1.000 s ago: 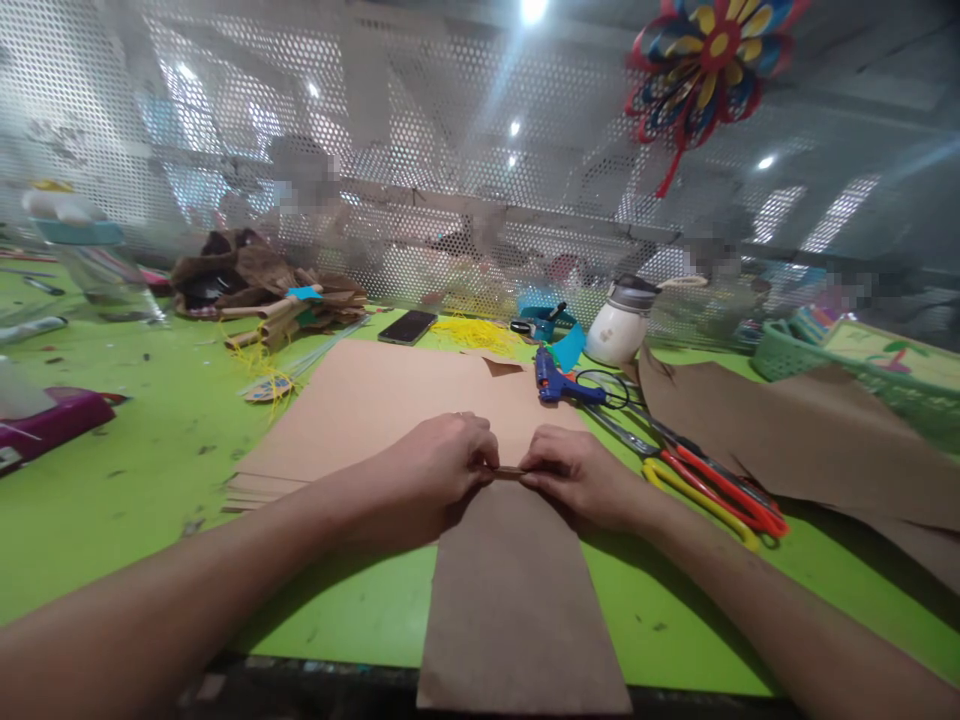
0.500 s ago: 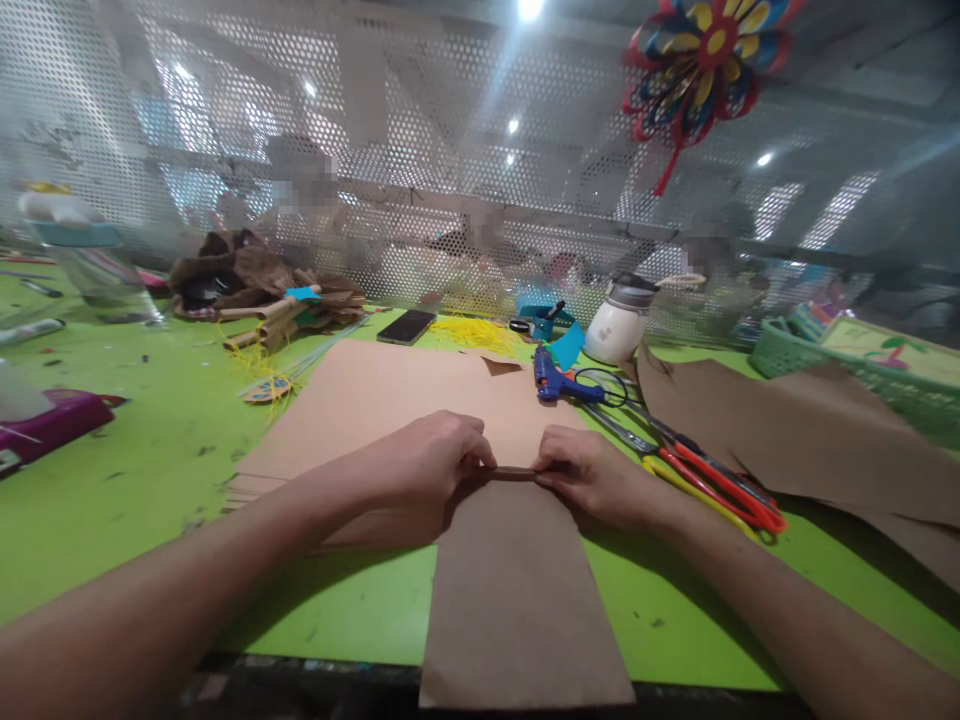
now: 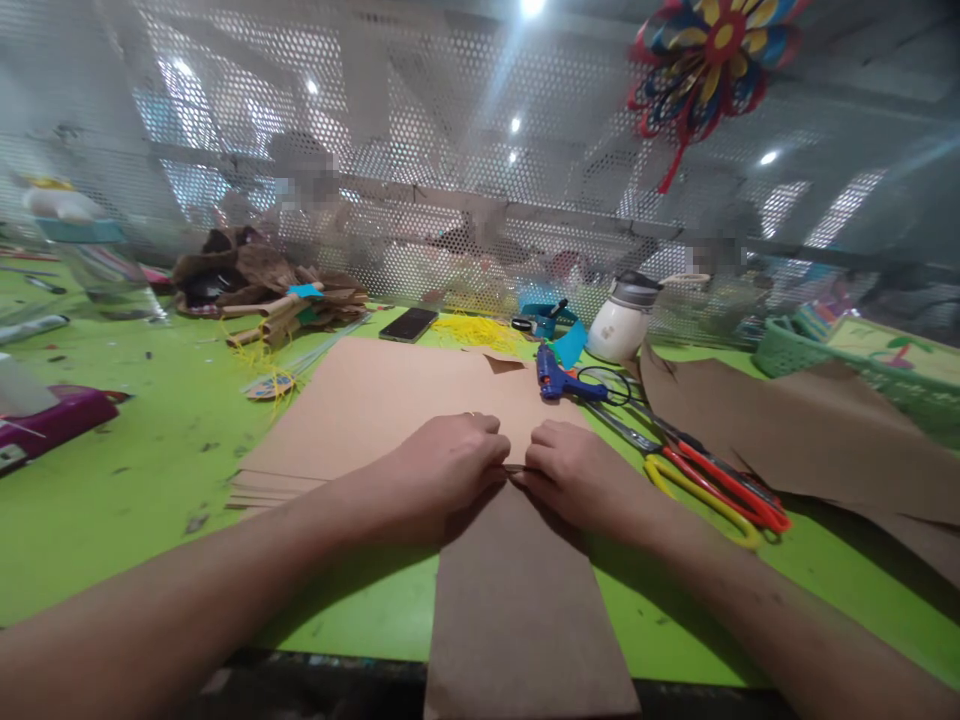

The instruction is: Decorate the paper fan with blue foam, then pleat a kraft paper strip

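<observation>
A long brown paper strip runs from the middle of the table over its front edge, its far end rolled into a narrow fold. My left hand pinches the left part of that fold, fingers closed. On the right part my right hand is closed too, thumb and fingers on the paper. The hands are a small gap apart. Beneath and beyond them lies a stack of light brown paper sheets. A blue glue gun rests at the stack's far right corner.
Scissors with red and yellow handles lie right of my right hand, near large brown paper and a green basket. Further back are a phone, yellow strands and a white jar. A purple object sits left.
Both hands have closed in toward each other along the fold, so less of it shows between them. The strip's near end has shifted slightly toward me.
</observation>
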{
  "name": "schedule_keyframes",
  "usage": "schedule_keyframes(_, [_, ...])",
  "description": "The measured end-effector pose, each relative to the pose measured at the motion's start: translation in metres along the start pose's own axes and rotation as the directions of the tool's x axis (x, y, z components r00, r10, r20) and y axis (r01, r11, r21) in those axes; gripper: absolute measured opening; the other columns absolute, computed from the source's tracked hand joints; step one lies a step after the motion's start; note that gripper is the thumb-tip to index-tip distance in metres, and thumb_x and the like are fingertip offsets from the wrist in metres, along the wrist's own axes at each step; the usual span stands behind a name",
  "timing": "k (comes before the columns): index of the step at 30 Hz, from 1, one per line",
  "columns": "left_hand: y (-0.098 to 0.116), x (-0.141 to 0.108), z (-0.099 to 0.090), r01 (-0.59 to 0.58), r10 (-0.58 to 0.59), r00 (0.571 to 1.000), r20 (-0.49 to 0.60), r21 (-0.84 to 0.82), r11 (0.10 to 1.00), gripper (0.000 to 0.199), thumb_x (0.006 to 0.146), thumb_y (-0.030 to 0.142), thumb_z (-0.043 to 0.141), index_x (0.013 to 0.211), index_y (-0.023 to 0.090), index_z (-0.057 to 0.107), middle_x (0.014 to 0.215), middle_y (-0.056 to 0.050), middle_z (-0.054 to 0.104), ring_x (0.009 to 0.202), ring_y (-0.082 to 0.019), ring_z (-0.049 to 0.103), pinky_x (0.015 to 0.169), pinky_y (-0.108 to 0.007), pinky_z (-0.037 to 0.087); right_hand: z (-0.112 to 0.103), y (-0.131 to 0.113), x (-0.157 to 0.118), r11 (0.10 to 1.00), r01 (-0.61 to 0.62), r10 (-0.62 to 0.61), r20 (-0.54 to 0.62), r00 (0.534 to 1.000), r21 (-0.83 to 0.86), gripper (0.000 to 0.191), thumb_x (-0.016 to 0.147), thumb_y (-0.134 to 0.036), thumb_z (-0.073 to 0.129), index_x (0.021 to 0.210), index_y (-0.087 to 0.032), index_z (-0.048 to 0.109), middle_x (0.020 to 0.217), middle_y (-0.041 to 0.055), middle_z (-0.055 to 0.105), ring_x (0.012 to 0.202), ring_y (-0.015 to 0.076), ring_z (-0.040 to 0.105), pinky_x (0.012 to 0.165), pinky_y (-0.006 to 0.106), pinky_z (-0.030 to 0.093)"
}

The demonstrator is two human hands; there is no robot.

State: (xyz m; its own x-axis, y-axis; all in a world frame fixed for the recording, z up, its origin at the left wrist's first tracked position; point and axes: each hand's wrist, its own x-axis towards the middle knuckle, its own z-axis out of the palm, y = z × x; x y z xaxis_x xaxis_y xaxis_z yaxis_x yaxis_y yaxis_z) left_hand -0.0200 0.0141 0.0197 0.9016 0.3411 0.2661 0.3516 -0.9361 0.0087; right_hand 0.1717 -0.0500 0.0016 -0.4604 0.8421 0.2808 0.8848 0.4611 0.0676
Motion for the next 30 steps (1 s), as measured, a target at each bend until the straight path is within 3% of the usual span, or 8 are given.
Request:
schedule_keyframes(5, [0.0,0.001,0.006,-0.043,0.044,0.999,-0.022,0.056,0.998,0.02,0.088,0.022,0.044,0.071,0.019,0.053,0.074,-0.003,0.054,0.064,-0.016,0.049,0.058,-0.028,0.035,0.001,-0.003,0.002,0.998,0.037,-0.037,-0.007,0.999,-0.056,0.027,0.093,-0.027,0.047,0.071,-0.016,0.059,0.073,0.0057,0.057,0.07,0.0179,0.049,0.062,0.031,0.034])
schedule_keyframes(11, [-0.006,-0.005,0.002,-0.058,0.058,0.998,0.019,-0.002,0.998,0.012,0.085,0.018,0.047,0.074,0.019,0.052,0.075,-0.002,0.052,0.064,-0.015,0.049,0.057,-0.027,0.035,-0.004,0.007,-0.007,0.985,0.049,-0.058,0.054,0.997,0.168,0.012,0.089,-0.013,0.049,0.084,-0.017,0.059,0.085,0.0065,0.058,0.082,0.018,0.051,0.067,0.028,0.039])
schedule_keyframes(16, [-0.008,-0.006,-0.002,-0.027,0.03,0.998,0.062,-0.06,0.998,0.01,0.081,0.015,0.049,0.073,0.02,0.053,0.074,-0.001,0.052,0.063,-0.015,0.047,0.056,-0.026,0.034,-0.005,0.012,-0.012,0.956,0.001,-0.031,0.098,0.995,0.292,0.012,0.086,-0.008,0.05,0.087,-0.018,0.057,0.088,0.0052,0.056,0.083,0.0167,0.05,0.07,0.027,0.041])
schedule_keyframes(23, [-0.019,-0.005,-0.006,0.045,-0.008,0.986,0.167,-0.217,0.975,0.015,0.076,0.011,0.05,0.081,0.023,0.059,0.081,0.001,0.057,0.068,-0.013,0.052,0.058,-0.024,0.035,0.0,0.021,-0.012,0.932,-0.033,-0.001,0.093,0.996,0.36,0.01,0.084,-0.01,0.052,0.085,-0.017,0.059,0.085,0.0043,0.056,0.081,0.0163,0.052,0.069,0.028,0.041])
schedule_keyframes(27, [-0.019,-0.004,-0.008,0.097,-0.055,0.98,0.189,-0.218,0.971,0.014,0.079,0.013,0.047,0.078,0.022,0.058,0.079,0.0,0.058,0.066,-0.014,0.052,0.056,-0.024,0.034,-0.005,0.016,-0.011,0.919,-0.066,0.046,0.06,0.997,0.389,0.008,0.084,-0.013,0.055,0.083,-0.016,0.062,0.08,0.0045,0.057,0.077,0.0163,0.052,0.067,0.028,0.041])
schedule_keyframes(30, [-0.018,-0.005,-0.007,0.066,-0.037,0.986,0.164,-0.174,0.983,0.01,0.079,0.015,0.05,0.077,0.022,0.056,0.077,0.0,0.057,0.065,-0.014,0.051,0.056,-0.024,0.033,-0.007,0.009,-0.01,0.934,-0.109,0.098,0.051,0.994,0.339,0.004,0.083,-0.018,0.059,0.082,-0.016,0.062,0.08,0.0051,0.057,0.078,0.0175,0.051,0.068,0.029,0.041])
